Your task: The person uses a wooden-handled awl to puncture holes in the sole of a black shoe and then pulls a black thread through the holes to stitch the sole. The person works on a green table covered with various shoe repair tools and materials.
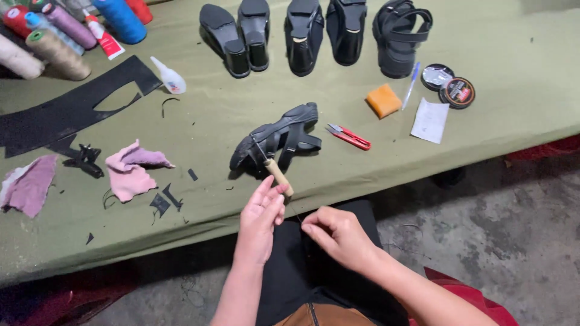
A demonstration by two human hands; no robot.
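The black sandal (279,140) lies on its side on the green table (495,48), and everything else is placed from it. A wooden-handled awl (278,174) leans against the sandal's near side, its metal tip up against the sole and its handle slanting down towards the table's edge. The left hand (261,217) is just below the sandal, fingers pressed together and extended, their tips touching the lower end of the awl handle. The right hand (339,232), below and to the right of the sandal and off the table, has thumb and forefinger pinched on a thin dark thread (297,216) (barely visible) that runs up towards the awl.

Just right of the sandal lies one pair of red thread snips (350,137). Further right are one orange sponge (383,100), one blue pen (411,84), one white paper slip (430,120) and two round polish tins (448,85). Above the sandal stand five black shoes (302,37) in a row. To its left lie two pink cloth scraps (130,170), and one small white glue bottle (168,76) sits up left.
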